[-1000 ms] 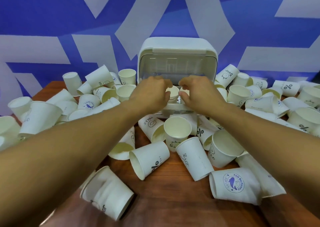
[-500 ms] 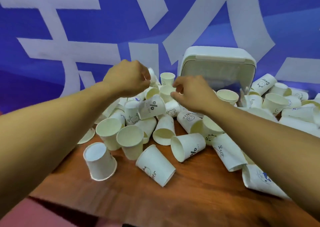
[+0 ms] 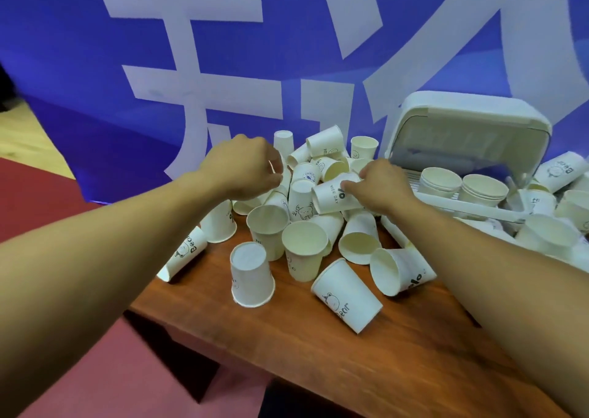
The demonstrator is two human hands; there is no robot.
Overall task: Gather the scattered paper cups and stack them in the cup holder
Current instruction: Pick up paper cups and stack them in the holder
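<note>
Many white paper cups [image 3: 304, 248] lie scattered in a pile on the wooden table [image 3: 366, 363]. The white cup holder [image 3: 468, 124] stands at the right with its lid up; two short cup stacks [image 3: 441, 181] sit in its tray. My right hand [image 3: 382, 188] grips a cup printed "NICE DAY" [image 3: 331, 196], lying on its side atop the pile, just left of the holder. My left hand [image 3: 245, 169] hovers over the pile's left side with fingers curled against a half-hidden cup [image 3: 284, 178]; I cannot see whether it holds that cup.
More cups [image 3: 561, 169] crowd the table right of the holder. A blue and white banner [image 3: 287, 51] hangs right behind the table. The table's left edge [image 3: 153, 293] drops off to a red floor [image 3: 95, 370].
The view has swung left, away from the holder. Both hands left the holder's tray and moved onto the pile at its left; my right hand has taken hold of the "NICE DAY" cup.
</note>
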